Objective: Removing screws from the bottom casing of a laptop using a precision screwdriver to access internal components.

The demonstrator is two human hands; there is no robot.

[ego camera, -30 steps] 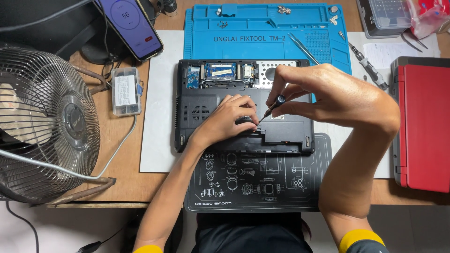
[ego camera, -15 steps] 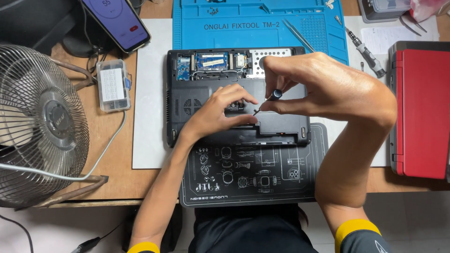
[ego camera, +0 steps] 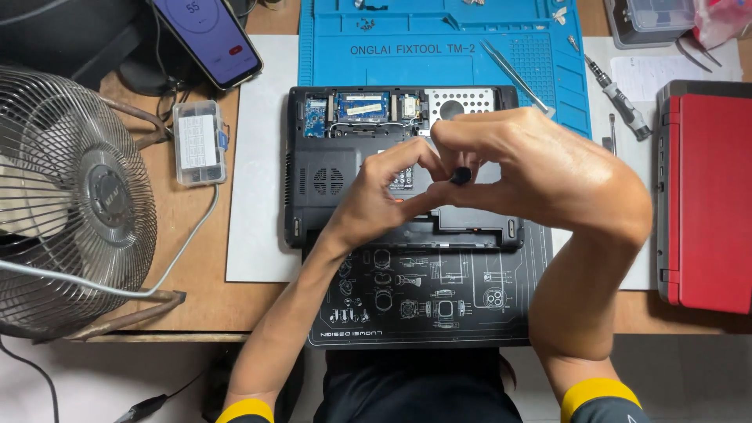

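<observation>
Opened black laptop [ego camera: 313, 184] lying bottom-up at bench [ego camera: 180, 258] centre, right hand [ego camera: 540, 168] pinching a small black screwdriver [ego camera: 460, 175] above it, left hand [ego camera: 376, 196] at its nine o'clock, fingertips steadying the tip, fan [ego camera: 66, 204] farther at nine o'clock.

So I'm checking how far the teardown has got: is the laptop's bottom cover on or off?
Partly off. The laptop lies underside up, and along its top edge a blue circuit board and a perforated metal plate lie exposed.
</observation>
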